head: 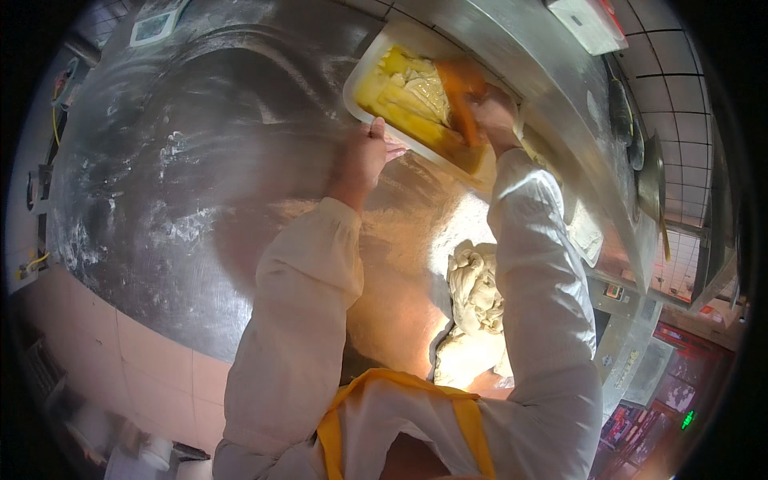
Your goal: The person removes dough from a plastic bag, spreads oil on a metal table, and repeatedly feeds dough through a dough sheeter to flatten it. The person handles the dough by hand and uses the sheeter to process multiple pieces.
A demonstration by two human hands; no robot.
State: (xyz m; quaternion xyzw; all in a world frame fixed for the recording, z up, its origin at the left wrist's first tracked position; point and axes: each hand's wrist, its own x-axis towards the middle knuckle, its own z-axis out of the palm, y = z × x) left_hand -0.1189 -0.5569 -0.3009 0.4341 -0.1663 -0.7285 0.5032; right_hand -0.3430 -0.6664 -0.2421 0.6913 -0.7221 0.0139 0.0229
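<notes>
A whitish plastic tub (350,91) stands near the far edge of the metal worktop (288,144). In it lies pale, wet dough (414,90) in a pool of yellow liquid that looks like oil. My left hand (365,157) holds the tub's near rim, thumb on top and fingers against the outer side. My right hand (497,115) grips a flat orange tool (461,99), perhaps a scraper, inside the tub at the dough's right side. Motion blurs this tool, so its exact shape is unclear.
Folded dough (475,294) lies on the worktop beside my right forearm, which partly hides it. White flour marks (189,225) streak the metal on the left. A wok-like pan (651,180) hangs near the tiled wall. A white-framed container (155,29) is at the far left.
</notes>
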